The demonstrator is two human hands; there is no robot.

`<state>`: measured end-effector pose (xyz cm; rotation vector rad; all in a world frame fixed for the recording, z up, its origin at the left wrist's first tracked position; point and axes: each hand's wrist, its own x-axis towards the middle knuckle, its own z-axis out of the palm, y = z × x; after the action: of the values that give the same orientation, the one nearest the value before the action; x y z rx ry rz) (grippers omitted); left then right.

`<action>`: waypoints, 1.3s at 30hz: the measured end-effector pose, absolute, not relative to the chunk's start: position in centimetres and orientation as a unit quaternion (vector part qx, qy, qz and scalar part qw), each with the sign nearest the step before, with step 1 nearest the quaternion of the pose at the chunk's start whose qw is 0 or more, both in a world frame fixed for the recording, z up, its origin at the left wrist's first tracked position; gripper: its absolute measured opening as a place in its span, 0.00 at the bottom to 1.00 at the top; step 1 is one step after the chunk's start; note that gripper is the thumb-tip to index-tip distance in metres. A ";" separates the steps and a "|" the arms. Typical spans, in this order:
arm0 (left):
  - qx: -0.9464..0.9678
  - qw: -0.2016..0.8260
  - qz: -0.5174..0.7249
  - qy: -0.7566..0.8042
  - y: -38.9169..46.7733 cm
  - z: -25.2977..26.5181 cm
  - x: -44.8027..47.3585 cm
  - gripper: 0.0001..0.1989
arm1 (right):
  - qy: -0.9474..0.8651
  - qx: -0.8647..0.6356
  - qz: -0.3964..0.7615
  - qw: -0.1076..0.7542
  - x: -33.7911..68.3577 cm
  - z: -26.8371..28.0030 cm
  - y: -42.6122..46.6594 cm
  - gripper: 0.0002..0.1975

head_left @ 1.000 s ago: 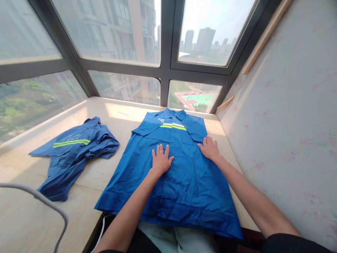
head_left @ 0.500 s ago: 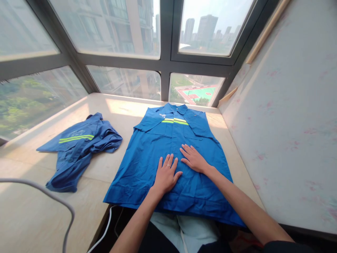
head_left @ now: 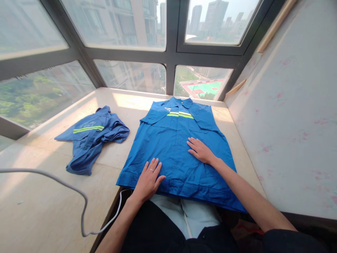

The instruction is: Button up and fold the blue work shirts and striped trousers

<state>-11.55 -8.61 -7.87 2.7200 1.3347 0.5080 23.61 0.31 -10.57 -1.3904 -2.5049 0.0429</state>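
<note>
Spread before me on the ledge is a blue work jacket (head_left: 168, 144), collar toward the window and both sleeves folded in over the chest. A yellow-green and white reflective stripe crosses it. My left hand (head_left: 149, 179), wearing a ring, lies flat near the jacket's lower left hem, fingers extended. On the middle right of the body rests my right hand (head_left: 200, 150), palm down with fingers stretched out. Neither hand grips the cloth. Wrinkles run across the lower part, and the hem hangs over the front edge above my legs.
A second blue work garment (head_left: 91, 135) with yellow-green stripes lies crumpled at the left. A grey cable (head_left: 65, 184) loops over the ledge (head_left: 39, 207) at the lower left. Windows (head_left: 131, 77) stand behind, and a papered wall (head_left: 289, 116) rises at the right.
My left hand has slid left and toward me, to the lower hem. My right hand stays on nearly the same part of the jacket. The camera view has shifted slightly.
</note>
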 end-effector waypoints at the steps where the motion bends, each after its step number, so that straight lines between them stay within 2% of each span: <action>1: 0.873 0.038 0.198 0.444 -9.0 -7.4 -12.4 0.24 | -0.865 -0.480 0.014 0.147 23.7 -10.5 0.2 0.25; 4: 0.766 0.031 0.335 0.548 -9.3 -6.1 -15.0 0.20 | -0.856 -0.484 0.009 0.183 23.9 -10.2 -0.6 0.24; 6: 0.641 0.053 0.385 0.661 -8.7 -5.4 -16.9 0.21 | -0.845 -0.494 0.007 0.208 24.0 -9.8 -1.7 0.24; 9: 0.480 0.203 0.366 0.771 -7.3 -4.7 -19.3 0.23 | -0.833 -0.508 0.008 0.218 24.7 -9.3 -4.4 0.26; 12: 0.430 0.360 0.343 0.753 -6.4 -4.3 -20.4 0.21 | -0.830 -0.527 0.005 0.186 26.1 -9.6 -7.5 0.29; 16: 0.419 0.460 0.296 0.725 -6.5 -3.7 -20.1 0.24 | -0.822 -0.551 -0.005 0.140 28.3 -10.7 -10.7 0.31; 24: 0.408 0.422 0.344 0.733 -7.7 -3.6 -20.4 0.19 | -0.832 -0.540 -0.017 0.123 30.5 -10.8 -12.1 0.29; 35: 0.332 0.561 0.335 0.681 -9.4 -3.3 -19.5 0.28 | -0.831 -0.529 -0.006 0.173 27.8 -8.6 -13.6 0.30; 39: 0.305 0.530 0.400 0.682 -9.5 -3.1 -19.9 0.29 | -0.862 -0.484 0.017 0.148 25.1 -7.6 -14.9 0.33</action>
<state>-19.91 -9.55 -3.13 0.7278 1.6286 0.9554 25.14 -14.88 -7.55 -1.3914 -2.4807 0.0484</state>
